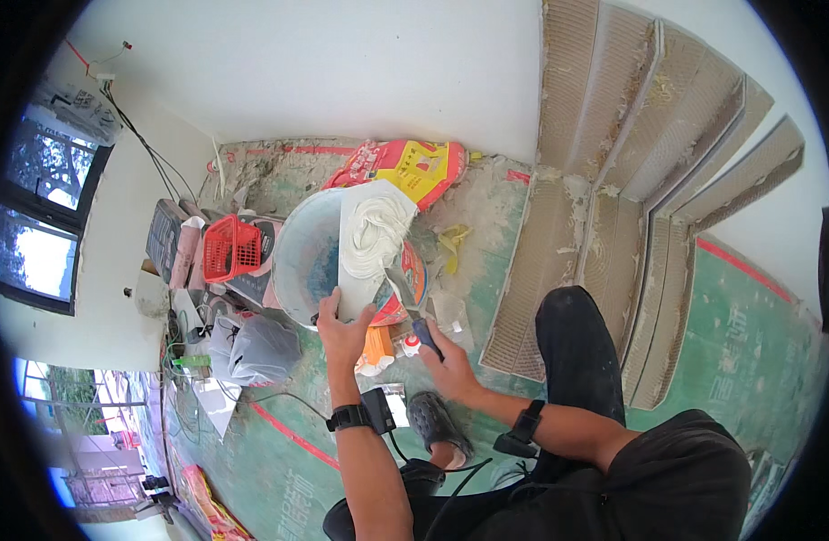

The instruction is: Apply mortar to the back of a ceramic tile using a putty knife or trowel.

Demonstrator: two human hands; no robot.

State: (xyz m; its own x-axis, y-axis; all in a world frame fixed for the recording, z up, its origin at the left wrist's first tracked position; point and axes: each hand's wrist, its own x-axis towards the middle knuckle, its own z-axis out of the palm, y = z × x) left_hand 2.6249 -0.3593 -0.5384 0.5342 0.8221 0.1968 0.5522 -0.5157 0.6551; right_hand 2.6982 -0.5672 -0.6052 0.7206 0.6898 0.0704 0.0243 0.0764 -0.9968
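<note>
My left hand (344, 329) grips the near edge of a flat white board (351, 290), its fingers partly hidden beneath. A thick swirl of white putty (375, 236) lies on the board. In my right hand (450, 368) is a putty knife (426, 337), held by its dark handle, with the blade touching the board's right edge beside the putty. Board and knife are over a large round bucket (291, 236), whose inside is smeared pale and blue-grey. The board hides much of the bucket's opening.
Behind the bucket lies a red and yellow sack (416, 173). A red plastic basket (231, 248) and a filled translucent bag (256, 350) are on the left. Brown ribbed-covered steps (626, 171) rise at right. Green sheeting (297, 469) covers the floor; a black cable (293, 398) crosses it.
</note>
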